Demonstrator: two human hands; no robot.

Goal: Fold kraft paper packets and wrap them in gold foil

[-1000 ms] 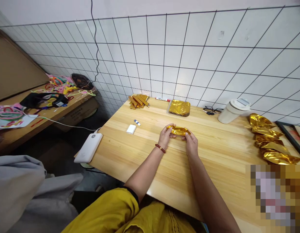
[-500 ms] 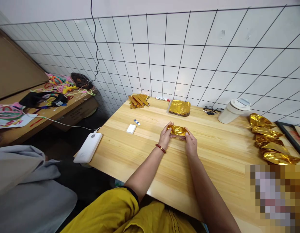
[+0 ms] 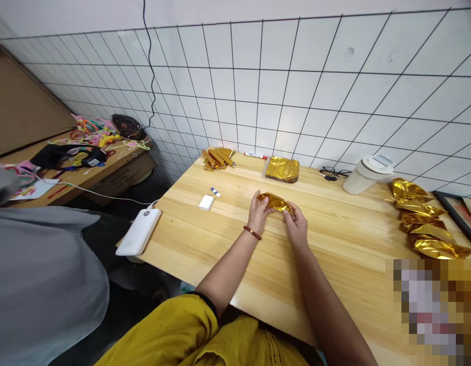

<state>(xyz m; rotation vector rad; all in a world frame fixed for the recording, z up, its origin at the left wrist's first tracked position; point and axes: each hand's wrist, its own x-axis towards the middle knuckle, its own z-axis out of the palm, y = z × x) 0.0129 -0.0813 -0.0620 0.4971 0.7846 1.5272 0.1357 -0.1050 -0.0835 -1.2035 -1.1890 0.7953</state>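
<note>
A shiny gold foil piece (image 3: 275, 202), partly folded into a boat-like shape, is held above the wooden table (image 3: 227, 239). My left hand (image 3: 258, 212) grips its left end, thumb on the near side. At the right end, my right hand (image 3: 295, 223) pinches the foil between thumb and fingers. Behind my hands lies a flat stack of gold foil sheets (image 3: 282, 169). Several folded gold foil pieces (image 3: 426, 216) form a row at the table's right side. Gold strips (image 3: 219, 158) are heaped at the back left corner.
A white charger (image 3: 206, 203) and a small blue-and-white item (image 3: 215, 192) lie left of my hands. A power bank (image 3: 138, 232) with a cable sits at the left edge. Along the wall are a marker (image 3: 255, 155), glasses (image 3: 333, 174) and a tumbler (image 3: 367, 174). Grey cloth (image 3: 48, 284) is at left.
The foil has tilted, its right end lower, and looks more curved and pointed. My right hand has moved slightly left and down. The grey cloth at left has shifted.
</note>
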